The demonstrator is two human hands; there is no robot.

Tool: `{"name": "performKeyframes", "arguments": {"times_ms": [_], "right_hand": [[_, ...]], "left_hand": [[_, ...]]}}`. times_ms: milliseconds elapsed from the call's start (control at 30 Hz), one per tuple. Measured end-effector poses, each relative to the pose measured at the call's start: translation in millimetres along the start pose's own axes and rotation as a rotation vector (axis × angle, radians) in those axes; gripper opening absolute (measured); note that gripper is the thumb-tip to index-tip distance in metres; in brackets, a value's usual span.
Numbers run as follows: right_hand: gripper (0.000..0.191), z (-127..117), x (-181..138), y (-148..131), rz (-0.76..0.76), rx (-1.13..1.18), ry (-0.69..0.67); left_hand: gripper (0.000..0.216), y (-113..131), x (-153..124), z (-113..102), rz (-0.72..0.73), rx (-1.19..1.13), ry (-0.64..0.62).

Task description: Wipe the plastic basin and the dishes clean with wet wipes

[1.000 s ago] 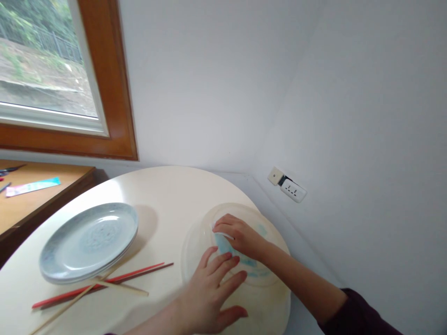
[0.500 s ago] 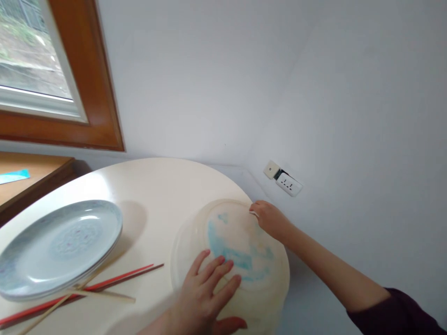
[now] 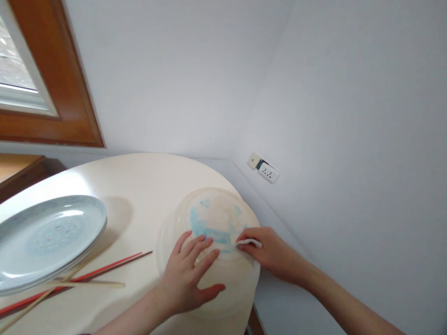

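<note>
A translucent plastic bowl (image 3: 213, 214), seemingly bottom up, sits near the right edge of the round table. Smeared blue patches mark its flat base. My left hand (image 3: 193, 267) lies on the bowl's near left side with fingers spread. Pinched in my right hand (image 3: 272, 249) is a small folded white wad (image 3: 248, 242), tissue or cloth; I cannot tell which. It meets the base at its near right side, just below the blue smears.
A stack of oval plates (image 3: 56, 232) stands at the left of the cream table (image 3: 150, 186). Red and pale chopsticks (image 3: 101, 270) lie crossed in front of it. Behind are white walls with a socket (image 3: 268, 172), a wood-framed window (image 3: 66, 79) and a wooden surface (image 3: 17, 165).
My right hand has moved with the white wad from the bowl's far right edge to its near right side. My left hand stays on the bowl. The view has shifted rightward.
</note>
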State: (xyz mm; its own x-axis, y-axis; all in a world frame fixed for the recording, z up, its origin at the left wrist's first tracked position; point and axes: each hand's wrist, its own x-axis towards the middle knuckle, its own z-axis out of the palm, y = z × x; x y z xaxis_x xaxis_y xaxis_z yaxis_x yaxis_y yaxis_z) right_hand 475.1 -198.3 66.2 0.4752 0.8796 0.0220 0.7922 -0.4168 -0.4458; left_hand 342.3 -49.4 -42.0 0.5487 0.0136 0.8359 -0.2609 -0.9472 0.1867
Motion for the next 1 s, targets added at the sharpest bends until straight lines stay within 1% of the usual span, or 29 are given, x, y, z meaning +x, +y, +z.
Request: {"name": "performKeyframes", "arguments": {"times_ms": [33, 100, 133, 167, 233, 300, 400, 467, 533, 600, 700, 833, 933, 1000], "right_hand": [[0.015, -5.5, 4.2, 5.8, -0.01, 0.006, 0.077], [0.014, -13.8, 12.3, 23.0, -0.037, -0.064, 0.243], [0.015, -15.4, 15.5, 32.4, -0.053, -0.109, 0.288], [0.015, -14.9, 17.8, 41.0, -0.071, -0.148, 0.304], [0.016, -8.4, 19.4, 53.4, -0.114, -0.193, 0.267], [0.015, 2.3, 17.0, 58.2, -0.165, -0.206, 0.223], [0.014, 15.6, 7.7, 55.4, -0.236, -0.225, 0.227], [0.02, 19.1, 0.9, 51.9, -0.285, -0.246, 0.23], [0.028, 19.2, -3.4, 49.9, -0.336, -0.275, 0.209], [0.031, 17.8, -4.5, 49.7, -0.368, -0.327, 0.203], [0.028, 16.0, -4.4, 49.2, -0.405, -0.431, 0.203], [0.027, 13.2, -7.3, 45.7, -0.49, -0.533, 0.122], [0.031, 10.3, -7.3, 44.7, -0.493, -0.59, 0.123], [0.031, 9.1, -7.0, 44.5, -0.48, -0.622, 0.131]], "left_hand": [[0.043, -0.4, -1.1, -3.7, -0.009, 0.002, 0.001], [0.042, -1.9, -4.4, -12.0, -0.025, 0.014, 0.003], [0.042, -2.9, -6.3, -16.0, -0.029, 0.021, 0.006], [0.043, -4.0, -8.2, -19.3, -0.03, 0.03, 0.011], [0.044, -5.9, -11.2, -23.6, -0.024, 0.047, 0.022], [0.044, -6.8, -12.6, -24.6, -0.019, 0.062, 0.033], [0.044, -6.4, -11.8, -23.1, -0.017, 0.07, 0.053], [0.044, -5.7, -10.7, -22.4, -0.017, 0.064, 0.061], [0.044, -5.5, -10.0, -22.7, -0.022, 0.05, 0.059], [0.044, -5.8, -9.9, -23.2, -0.026, 0.041, 0.052], [0.044, -6.8, -10.4, -23.5, -0.015, 0.044, 0.051], [0.045, -7.0, -10.5, -22.6, -0.016, 0.041, 0.075], [0.044, -6.5, -10.0, -21.8, -0.023, 0.042, 0.074], [0.044, -6.3, -9.6, -21.3, -0.02, 0.047, 0.075]]}}
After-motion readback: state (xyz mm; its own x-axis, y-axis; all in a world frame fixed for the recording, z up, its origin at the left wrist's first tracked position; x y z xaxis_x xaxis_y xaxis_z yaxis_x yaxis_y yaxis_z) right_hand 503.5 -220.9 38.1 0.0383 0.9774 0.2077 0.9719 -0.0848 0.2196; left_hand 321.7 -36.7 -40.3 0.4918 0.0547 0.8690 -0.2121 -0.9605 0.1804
